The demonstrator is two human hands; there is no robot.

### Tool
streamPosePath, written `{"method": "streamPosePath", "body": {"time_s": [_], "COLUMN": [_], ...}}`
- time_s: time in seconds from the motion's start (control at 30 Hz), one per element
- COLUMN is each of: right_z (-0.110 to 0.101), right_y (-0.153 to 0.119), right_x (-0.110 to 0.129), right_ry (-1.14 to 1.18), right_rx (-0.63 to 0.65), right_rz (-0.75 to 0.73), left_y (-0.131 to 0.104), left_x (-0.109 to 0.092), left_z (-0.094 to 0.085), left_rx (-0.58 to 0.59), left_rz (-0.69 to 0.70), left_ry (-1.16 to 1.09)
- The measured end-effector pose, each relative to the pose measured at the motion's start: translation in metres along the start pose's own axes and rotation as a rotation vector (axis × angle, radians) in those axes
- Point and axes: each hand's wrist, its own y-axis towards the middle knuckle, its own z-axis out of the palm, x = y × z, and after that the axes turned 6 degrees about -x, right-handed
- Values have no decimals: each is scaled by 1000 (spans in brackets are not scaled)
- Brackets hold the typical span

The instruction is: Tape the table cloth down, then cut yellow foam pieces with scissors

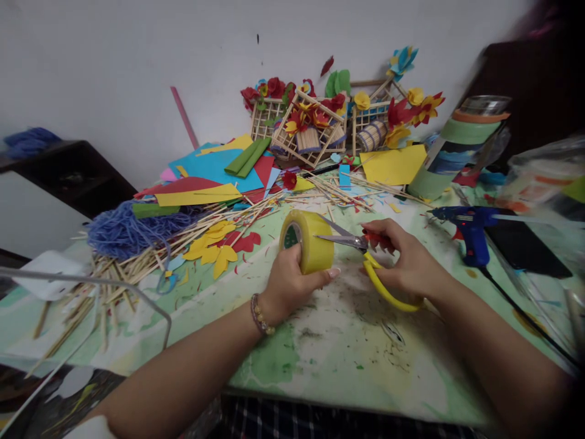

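Observation:
My left hand (295, 277) is closed round a wide roll of yellow tape (317, 244), with the thumb along its lower edge and the fingers in or behind its core. In my right hand (406, 256) is a pair of scissors (388, 291) with yellow and red handles. Their metal blades are parted and reach left to the face of the tape roll, one tip over its upper edge and one against its side. Both hands are raised a little over the table (329, 360).
Bamboo sticks (109, 292), blue yarn (123, 228) and coloured paper (214, 174) lie at left. Stick frames with paper flowers (311, 131) lean against the wall. At right are a green bottle (457, 149), a blue glue gun (473, 231) with its cord, and a black phone (525, 247).

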Motion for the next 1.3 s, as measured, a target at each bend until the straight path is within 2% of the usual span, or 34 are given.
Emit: {"method": "streamPosePath", "body": {"time_s": [0.2, 0.4, 0.73, 1.03, 1.3], "right_z": [-13, -14, 4, 8, 10], "right_y": [2, 0, -3, -4, -4], "right_x": [5, 8, 4, 0, -4], "right_ry": [-120, -155, -16, 128, 214], "right_rx": [-43, -96, -32, 16, 41], "right_rz": [-84, -105, 4, 77, 96], "left_y": [-1, 1, 1, 2, 4], "left_x": [1, 2, 2, 3, 5], "left_z": [1, 0, -1, 0, 0], "left_rx": [-7, 41, 42, 38, 22], "left_rz": [15, 10, -5, 34, 14], "left_ry": [23, 69, 16, 2, 37]}}
